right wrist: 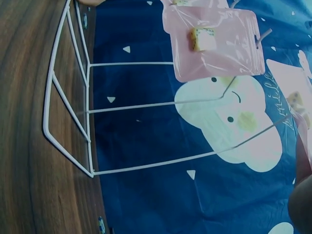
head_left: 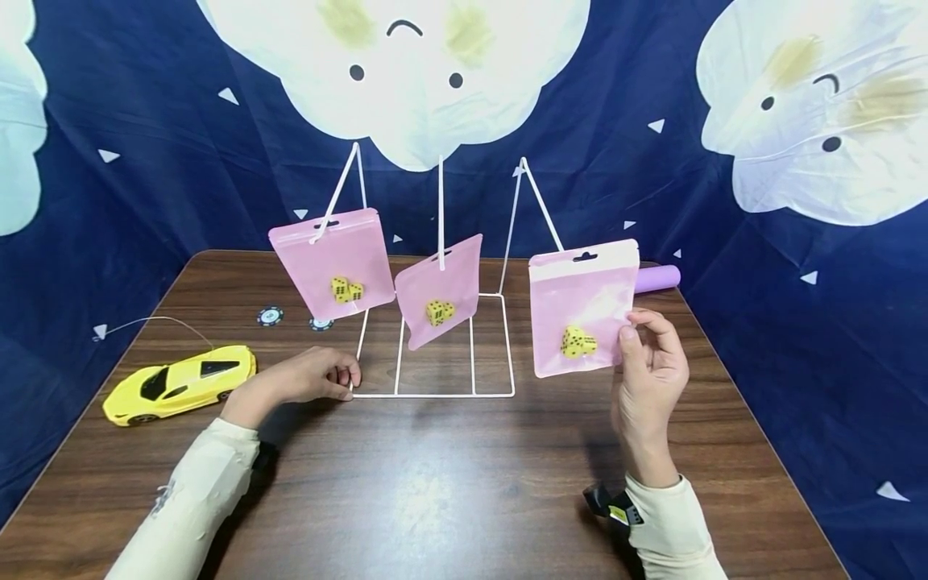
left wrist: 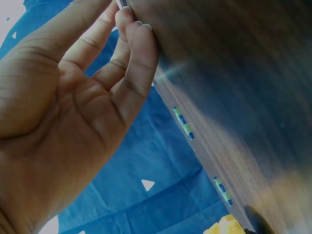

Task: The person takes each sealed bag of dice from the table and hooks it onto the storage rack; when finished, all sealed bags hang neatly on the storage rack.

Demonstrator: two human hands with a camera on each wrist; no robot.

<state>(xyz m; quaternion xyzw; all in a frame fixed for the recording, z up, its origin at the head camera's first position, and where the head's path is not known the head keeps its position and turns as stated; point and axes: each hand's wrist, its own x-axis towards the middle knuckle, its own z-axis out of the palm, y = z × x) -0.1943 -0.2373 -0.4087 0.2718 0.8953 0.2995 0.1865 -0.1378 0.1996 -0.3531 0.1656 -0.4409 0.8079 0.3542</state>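
A white wire rack [head_left: 493, 395] with three raised arms stands on the table. One pink zip pouch [head_left: 348, 258] hangs from its left arm and another pink pouch [head_left: 420, 282] from the middle arm; yellow dice show on both. My right hand [head_left: 650, 379] pinches the right edge of a third pink pouch [head_left: 558, 298], also with yellow dice, at the right arm's tip. Whether that tip passes through the pouch's hole I cannot tell. At the base's near left corner, my left hand [head_left: 319, 377] holds the wire with curled fingers; the left wrist view hides most of the grip.
A yellow toy car [head_left: 181, 387] sits left of my left hand. Two poker chips, one chip [head_left: 271, 316] in full view and one chip [head_left: 321, 324] partly covered by a pouch, lie behind that hand. A purple cylinder [head_left: 658, 279] lies at the back right edge.
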